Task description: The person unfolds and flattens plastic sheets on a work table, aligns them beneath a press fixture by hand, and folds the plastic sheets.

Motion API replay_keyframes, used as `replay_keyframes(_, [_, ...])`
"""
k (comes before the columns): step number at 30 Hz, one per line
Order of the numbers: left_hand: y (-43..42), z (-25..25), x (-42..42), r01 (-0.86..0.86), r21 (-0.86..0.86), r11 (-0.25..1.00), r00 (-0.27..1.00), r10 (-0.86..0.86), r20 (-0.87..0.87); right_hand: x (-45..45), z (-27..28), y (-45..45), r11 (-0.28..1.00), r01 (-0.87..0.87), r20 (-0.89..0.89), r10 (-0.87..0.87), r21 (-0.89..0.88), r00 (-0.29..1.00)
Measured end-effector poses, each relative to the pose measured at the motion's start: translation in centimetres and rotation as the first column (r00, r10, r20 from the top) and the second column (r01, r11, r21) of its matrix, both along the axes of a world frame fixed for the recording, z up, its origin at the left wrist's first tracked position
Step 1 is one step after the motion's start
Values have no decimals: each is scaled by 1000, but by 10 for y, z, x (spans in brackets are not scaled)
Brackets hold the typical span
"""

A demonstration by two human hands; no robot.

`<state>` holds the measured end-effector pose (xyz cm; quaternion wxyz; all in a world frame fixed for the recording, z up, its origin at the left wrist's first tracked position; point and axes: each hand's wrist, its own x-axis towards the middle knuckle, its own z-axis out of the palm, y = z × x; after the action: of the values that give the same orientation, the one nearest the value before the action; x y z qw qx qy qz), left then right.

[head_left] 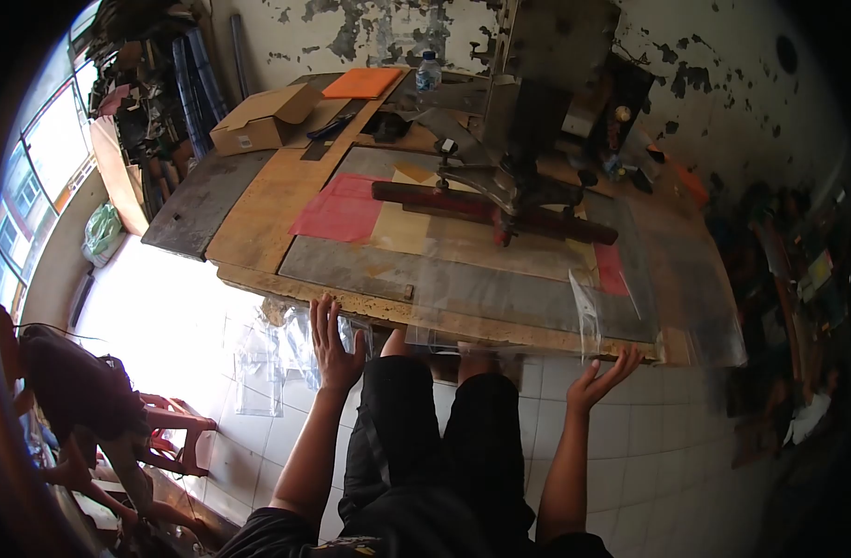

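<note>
My left hand (336, 349) is at the front edge of the worktable (351, 305), its fingers apart and pointing up, with nothing held. Farther right, my right hand (604, 377) reaches the same edge with spread fingers, just below a clear plastic sheet (500, 298) that lies over the grey board (332, 270). Whether its fingertips touch the sheet is unclear. Pink paper (340, 210) and yellowish paper (399, 227) lie flat on the board. Above them stands a dark machine with a red-edged bar (444, 200).
An open cardboard box (258, 121), an orange sheet (361, 84) and a water bottle (428, 73) are at the table's back. Clear plastic pieces (258, 358) hang below the front edge. Another person (77, 381) is at the lower left, near a red stool (179, 432).
</note>
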<state>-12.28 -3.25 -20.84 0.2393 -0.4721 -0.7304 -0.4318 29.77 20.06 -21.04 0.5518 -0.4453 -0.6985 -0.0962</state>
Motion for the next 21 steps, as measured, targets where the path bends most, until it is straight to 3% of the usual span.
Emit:
replay_keyframes(9, [-19, 29, 6, 67, -100, 993, 991, -55, 118, 4, 9, -10, 996, -4, 20, 6, -88, 1000])
replay_keyframes(15, [-16, 22, 4, 94, -24, 995, 985, -90, 147, 9, 18, -21, 984, 9, 46, -1, -180, 999])
replay_keyframes(19, [-13, 12, -2, 90, -4, 996, 987, -89, 131, 16, 40, -23, 987, 78, 146, -57, -142, 988])
replay_keyframes(21, [-10, 8, -4, 99, 8, 995, 988, -100, 119, 22, 57, -24, 954, 77, 69, -59, -290, 996])
